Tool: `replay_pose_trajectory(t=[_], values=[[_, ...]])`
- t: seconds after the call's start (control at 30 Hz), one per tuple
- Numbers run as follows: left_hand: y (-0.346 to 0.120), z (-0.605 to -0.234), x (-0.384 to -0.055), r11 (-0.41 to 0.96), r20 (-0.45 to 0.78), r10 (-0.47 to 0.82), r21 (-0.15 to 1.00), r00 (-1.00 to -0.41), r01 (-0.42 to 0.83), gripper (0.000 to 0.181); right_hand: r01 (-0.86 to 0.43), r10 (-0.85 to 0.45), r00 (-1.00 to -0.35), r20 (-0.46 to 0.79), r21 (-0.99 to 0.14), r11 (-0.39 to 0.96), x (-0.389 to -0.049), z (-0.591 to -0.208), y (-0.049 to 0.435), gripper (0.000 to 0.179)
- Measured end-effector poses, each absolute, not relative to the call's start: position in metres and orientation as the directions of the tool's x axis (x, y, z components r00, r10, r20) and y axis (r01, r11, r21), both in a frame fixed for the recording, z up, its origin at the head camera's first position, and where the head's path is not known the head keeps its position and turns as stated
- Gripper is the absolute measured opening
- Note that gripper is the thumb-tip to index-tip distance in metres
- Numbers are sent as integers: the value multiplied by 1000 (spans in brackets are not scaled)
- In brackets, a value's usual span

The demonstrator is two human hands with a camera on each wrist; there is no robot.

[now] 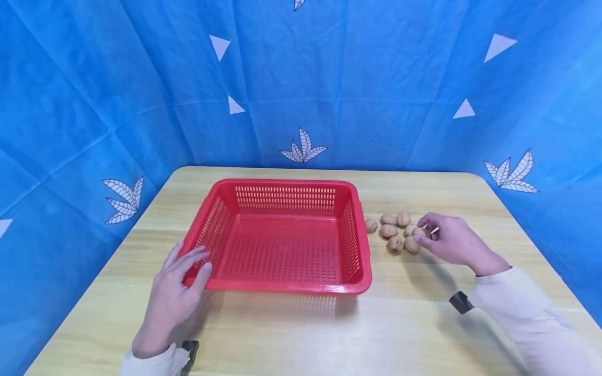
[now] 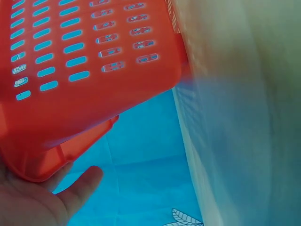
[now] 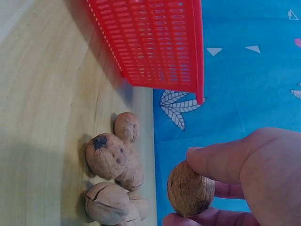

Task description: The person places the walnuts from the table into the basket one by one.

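Evidently, a walnut is pinched by the right hand above the bench, near loose walnuts right of the red basket; the left hand is spread at its left side. Picking-up is apparently in hand; next, a steady pinch and clear lift are called for.

From my end, the head view arrives bright and fairly even, with pale glare on the counter between the left hand and the right hand. Soft shadows lie on the near side of the right hand. In the left wrist view, I see the counter beside the hand blurred and hazy; the walnut in the right hand looks fairly crisp.
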State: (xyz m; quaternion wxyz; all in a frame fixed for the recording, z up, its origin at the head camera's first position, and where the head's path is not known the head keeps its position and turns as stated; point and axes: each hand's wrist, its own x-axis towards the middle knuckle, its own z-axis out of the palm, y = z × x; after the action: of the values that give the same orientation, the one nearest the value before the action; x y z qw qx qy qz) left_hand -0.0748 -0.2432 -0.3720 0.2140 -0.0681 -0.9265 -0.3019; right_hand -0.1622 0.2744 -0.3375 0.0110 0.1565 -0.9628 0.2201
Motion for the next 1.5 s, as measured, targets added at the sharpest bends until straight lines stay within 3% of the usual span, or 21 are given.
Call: replay_pose_trajectory(t=[1.5], values=[[-244, -373, -75, 799, 465, 6, 530, -885, 284, 30, -331, -318, -942, 107, -443, 833, -180, -302, 229, 30]])
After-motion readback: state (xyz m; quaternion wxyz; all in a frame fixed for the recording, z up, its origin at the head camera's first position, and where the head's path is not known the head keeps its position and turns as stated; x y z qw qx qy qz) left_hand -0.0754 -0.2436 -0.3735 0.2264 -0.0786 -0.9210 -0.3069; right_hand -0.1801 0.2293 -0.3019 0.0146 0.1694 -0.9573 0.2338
